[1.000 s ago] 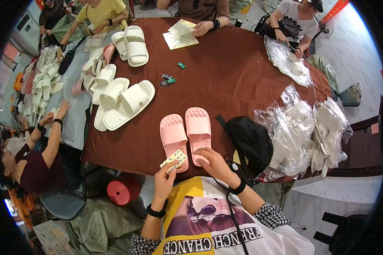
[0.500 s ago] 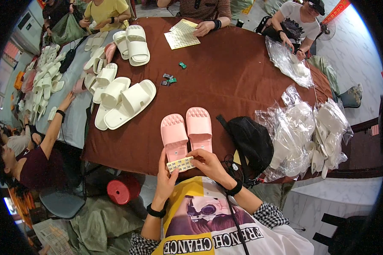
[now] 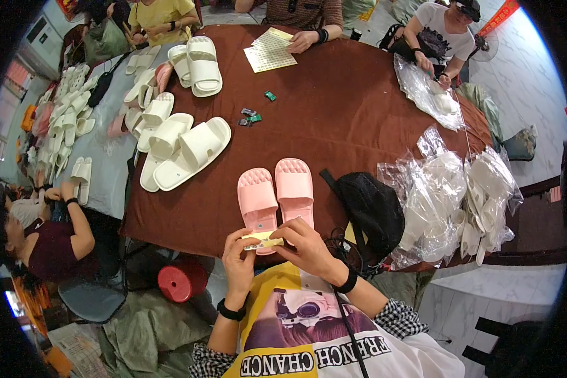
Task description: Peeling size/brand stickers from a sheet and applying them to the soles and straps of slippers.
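A pair of pink slippers lies at the near edge of the table, the left slipper (image 3: pixel 257 196) beside the right slipper (image 3: pixel 294 186), toes pointing away from me. Over their heel ends, a small yellow sticker sheet (image 3: pixel 266 240) is tilted or bent between my hands. My left hand (image 3: pixel 238 257) pinches its left end between thumb and fingers. The other end is in my right hand (image 3: pixel 307 247), whose fingers partly cover it and the right slipper's heel. Each slipper has a small label on its footbed.
White slippers (image 3: pixel 192 154) stand at the left of the brown-covered table (image 3: pixel 334 107). A black bag (image 3: pixel 370 211) and plastic-wrapped white slippers (image 3: pixel 431 201) lie to the right. Across the table, a person's hand (image 3: pixel 303 41) rests on sticker sheets (image 3: pixel 268 55). A red stool (image 3: pixel 181 281) is below left.
The sticker sheet has tipped from facing me to a narrow, bent strip, and my left fingers have shifted onto its end. At left, a person's outstretched arm has drawn back toward white slippers.
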Available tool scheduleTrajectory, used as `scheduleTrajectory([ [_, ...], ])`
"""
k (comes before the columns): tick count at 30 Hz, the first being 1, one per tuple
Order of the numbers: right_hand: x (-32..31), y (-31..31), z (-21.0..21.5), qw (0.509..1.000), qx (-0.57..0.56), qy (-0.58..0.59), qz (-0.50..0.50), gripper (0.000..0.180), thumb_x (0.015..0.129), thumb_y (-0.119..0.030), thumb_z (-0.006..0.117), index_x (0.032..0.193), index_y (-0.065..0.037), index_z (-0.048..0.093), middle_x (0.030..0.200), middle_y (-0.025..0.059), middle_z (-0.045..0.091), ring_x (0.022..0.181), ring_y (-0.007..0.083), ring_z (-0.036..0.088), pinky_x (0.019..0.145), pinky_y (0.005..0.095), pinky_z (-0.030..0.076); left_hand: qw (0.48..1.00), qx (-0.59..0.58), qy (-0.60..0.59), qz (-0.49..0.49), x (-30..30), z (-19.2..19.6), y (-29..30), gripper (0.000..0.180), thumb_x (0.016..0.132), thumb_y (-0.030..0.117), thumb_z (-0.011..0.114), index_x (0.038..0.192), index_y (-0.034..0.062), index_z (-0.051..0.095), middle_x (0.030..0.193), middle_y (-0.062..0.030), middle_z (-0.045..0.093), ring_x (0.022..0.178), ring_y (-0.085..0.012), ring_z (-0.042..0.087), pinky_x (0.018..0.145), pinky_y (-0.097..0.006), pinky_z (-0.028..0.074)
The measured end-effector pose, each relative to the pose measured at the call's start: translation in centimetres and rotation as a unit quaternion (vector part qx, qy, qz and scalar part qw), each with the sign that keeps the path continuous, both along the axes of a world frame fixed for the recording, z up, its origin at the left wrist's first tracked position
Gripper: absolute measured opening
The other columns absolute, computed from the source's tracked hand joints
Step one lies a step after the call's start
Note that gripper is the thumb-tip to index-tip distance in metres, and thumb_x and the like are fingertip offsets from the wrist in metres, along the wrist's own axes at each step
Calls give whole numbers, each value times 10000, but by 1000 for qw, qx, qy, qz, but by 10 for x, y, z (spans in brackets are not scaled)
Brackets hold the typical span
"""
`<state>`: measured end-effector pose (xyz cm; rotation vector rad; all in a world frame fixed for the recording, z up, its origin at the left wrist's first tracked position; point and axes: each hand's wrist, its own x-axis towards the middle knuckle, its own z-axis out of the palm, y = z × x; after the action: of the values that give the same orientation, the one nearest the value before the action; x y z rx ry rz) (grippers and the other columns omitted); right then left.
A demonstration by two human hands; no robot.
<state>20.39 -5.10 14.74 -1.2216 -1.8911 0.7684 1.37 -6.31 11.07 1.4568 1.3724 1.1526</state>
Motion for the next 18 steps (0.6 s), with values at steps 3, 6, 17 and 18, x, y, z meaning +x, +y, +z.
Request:
scheduleTrajectory([
  [3, -5, 0, 2, 999, 21, -23, 17, 217, 784, -90, 760, 960, -67, 633, 941, 92, 611, 907, 286, 601, 772, 369, 512, 1000, 6, 11, -10, 2, 1, -2, 273, 765, -141, 596, 945, 45, 682, 1133, -92, 621, 1045, -209, 607, 854, -290, 498],
  [6, -7, -1, 0, 999, 29, -35, 29, 203, 780, -92, 760, 928, -68, 623, 914, 85, 610, 889, 281, 601, 754, 370, 513, 1000, 17, 23, -10, 5, 4, -2, 262, 752, -129, 610, 931, 47, 686, 1124, -90, 626, 1043, -214, 609, 848, -300, 500],
  [17, -7, -14, -10, 997, 20, -56, 43, 141, 813, -83, 716, 898, -50, 607, 879, 95, 602, 826, 288, 619, 695, 373, 526, 998, -10, 55, -40, 2, 5, -11, 253, 718, -103, 664, 920, 47, 692, 1095, -100, 636, 1027, -260, 617, 884, -340, 489],
  [18, -7, -15, -12, 997, 14, -58, 52, 141, 818, -88, 696, 915, -48, 603, 883, 98, 590, 810, 291, 612, 672, 384, 522, 996, 7, 66, -54, 1, 3, -12, 254, 722, -112, 648, 925, 37, 684, 1098, -102, 626, 997, -254, 619, 839, -330, 495],
])
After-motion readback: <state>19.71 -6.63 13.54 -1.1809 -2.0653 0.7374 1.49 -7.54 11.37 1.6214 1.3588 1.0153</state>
